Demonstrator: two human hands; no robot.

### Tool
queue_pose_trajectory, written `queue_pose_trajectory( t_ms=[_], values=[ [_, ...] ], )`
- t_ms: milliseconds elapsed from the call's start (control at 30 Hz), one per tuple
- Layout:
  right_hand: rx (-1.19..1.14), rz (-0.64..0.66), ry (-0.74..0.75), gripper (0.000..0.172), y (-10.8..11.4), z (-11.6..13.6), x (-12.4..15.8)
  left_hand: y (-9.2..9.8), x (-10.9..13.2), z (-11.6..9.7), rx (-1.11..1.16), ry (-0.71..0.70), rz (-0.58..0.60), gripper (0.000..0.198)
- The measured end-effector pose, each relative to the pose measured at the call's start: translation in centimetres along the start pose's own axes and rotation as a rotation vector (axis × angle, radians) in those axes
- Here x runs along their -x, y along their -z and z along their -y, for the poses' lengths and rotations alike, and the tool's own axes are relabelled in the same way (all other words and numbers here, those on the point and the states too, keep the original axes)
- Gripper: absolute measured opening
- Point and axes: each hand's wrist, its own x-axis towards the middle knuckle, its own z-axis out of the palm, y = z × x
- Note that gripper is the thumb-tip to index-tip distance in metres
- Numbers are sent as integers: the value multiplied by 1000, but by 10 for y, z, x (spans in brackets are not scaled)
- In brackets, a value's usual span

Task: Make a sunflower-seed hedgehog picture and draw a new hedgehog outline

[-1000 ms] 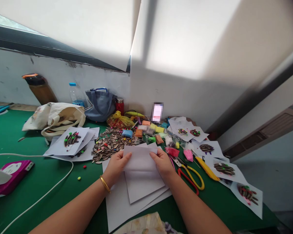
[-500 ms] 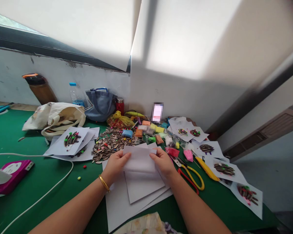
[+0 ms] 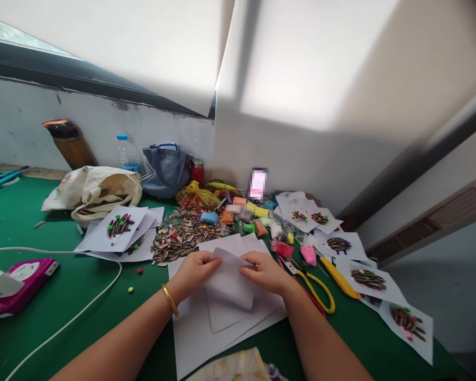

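Observation:
Between my two hands is a small sheet of white paper (image 3: 230,283), tilted over a stack of larger white sheets (image 3: 194,333). My left hand (image 3: 196,270) pinches its upper left corner between thumb and fingers. At the upper right edge my right hand (image 3: 264,271) grips the same sheet, thumb in front. A heap of striped sunflower seeds (image 3: 184,235) lies just beyond my left hand. Past the right hand are a red packet of clay (image 3: 281,248) and yellow-handled scissors (image 3: 319,291).
Bagged coloured clay (image 3: 244,213) sits beyond the papers. Seed pictures on paper lie left (image 3: 119,230) and right (image 3: 368,278). A yellow utility knife (image 3: 339,278) is at right. A white cable (image 3: 83,307), cream bag (image 3: 95,185) and blue bag (image 3: 166,169) are on the left.
The small sheet has turned and tilted, its lower edge now slanting down to the right. My hands have come closer together, the right one shifting lower.

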Motion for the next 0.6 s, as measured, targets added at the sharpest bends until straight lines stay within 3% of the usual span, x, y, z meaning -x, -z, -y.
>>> queue_pose_trajectory(
  t_ms=[133,300,467,600],
  values=[
    [121,43,22,16,0,8,0,-2,1,-1,-41,-3,25,40],
    [73,-20,46,19,-1,10,-1,-2,3,-6,42,-19,-7,35],
    [-145,-222,-28,20,-7,3,-2,-3,3,-7,474,-39,-108,43],
    [-377,-384,-111,29,-22,2,-8,-12,6,-5,723,-50,-60,50]
  ],
)
